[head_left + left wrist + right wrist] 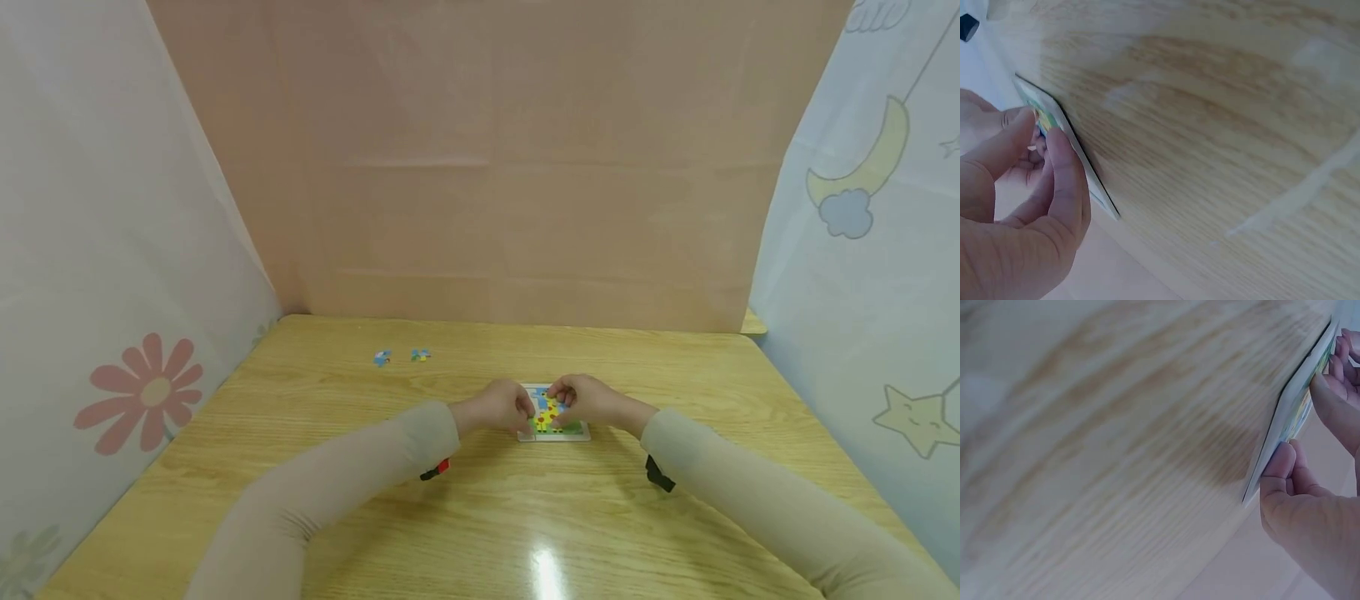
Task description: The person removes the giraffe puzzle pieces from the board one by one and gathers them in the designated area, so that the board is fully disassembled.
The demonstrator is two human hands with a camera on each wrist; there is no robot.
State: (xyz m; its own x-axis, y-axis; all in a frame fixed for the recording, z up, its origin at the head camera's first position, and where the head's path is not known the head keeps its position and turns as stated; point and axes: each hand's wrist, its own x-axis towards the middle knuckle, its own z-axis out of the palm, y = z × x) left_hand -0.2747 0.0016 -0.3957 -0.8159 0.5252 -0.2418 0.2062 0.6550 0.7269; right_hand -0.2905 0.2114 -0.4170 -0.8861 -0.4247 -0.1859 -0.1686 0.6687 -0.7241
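Note:
On the table lies a small giraffe jigsaw (550, 411) in a pale frame, yellow, green and blue, partly hidden by both hands. A bare grey strip shows at its upper left. My left hand (508, 405) is at the left side of the jigsaw, fingers bent and pointing down; in the left wrist view its thumb (1021, 125) and forefinger stand apart, with the jigsaw's colours between. Over the right part is my right hand (594, 401). In the right wrist view its thumb (1280, 464) and forefinger are right at the frame's edge. No loose piece shows in either hand.
Two loose jigsaw pieces, one blue and pink (382, 357), the other blue, green and yellow (421, 355), lie at the back left of the wooden table (360, 533). A tan backdrop (487, 167) rises behind, with printed cloth on both sides.

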